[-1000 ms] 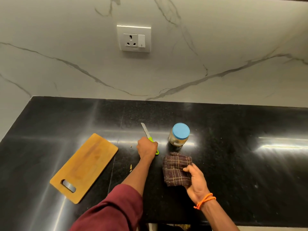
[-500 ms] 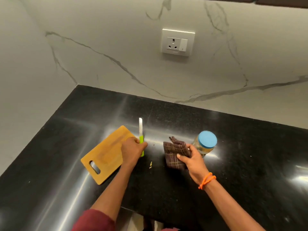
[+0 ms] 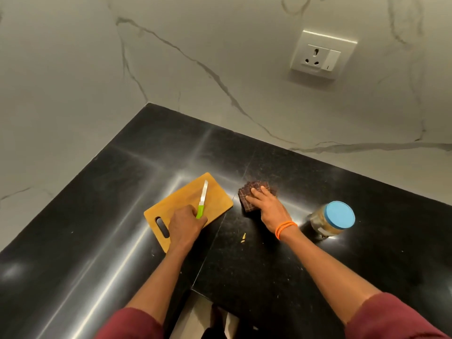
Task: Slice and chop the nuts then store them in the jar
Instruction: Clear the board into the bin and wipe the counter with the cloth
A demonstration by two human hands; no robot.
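My left hand (image 3: pixel 185 226) grips the green handle of a small knife (image 3: pixel 202 197), whose blade points away over the wooden cutting board (image 3: pixel 215 204). My right hand (image 3: pixel 267 207) presses flat on a folded dark checked cloth (image 3: pixel 247 195) lying on the black counter to the right of the board. A glass jar with a blue lid (image 3: pixel 333 218) stands closed to the right of that hand, with pale pieces inside. A few small nut bits (image 3: pixel 243 238) lie on the counter between my arms.
The black stone counter (image 3: pixel 122 192) meets marble walls at a corner to the far left. A wall socket (image 3: pixel 319 57) sits high on the back wall. The counter's near edge has a gap (image 3: pixel 208 314) between my arms.
My left hand carried the knife leftwards from beside the jar to above the cutting board. My right hand slid the cloth away from me and now lies flat on it.
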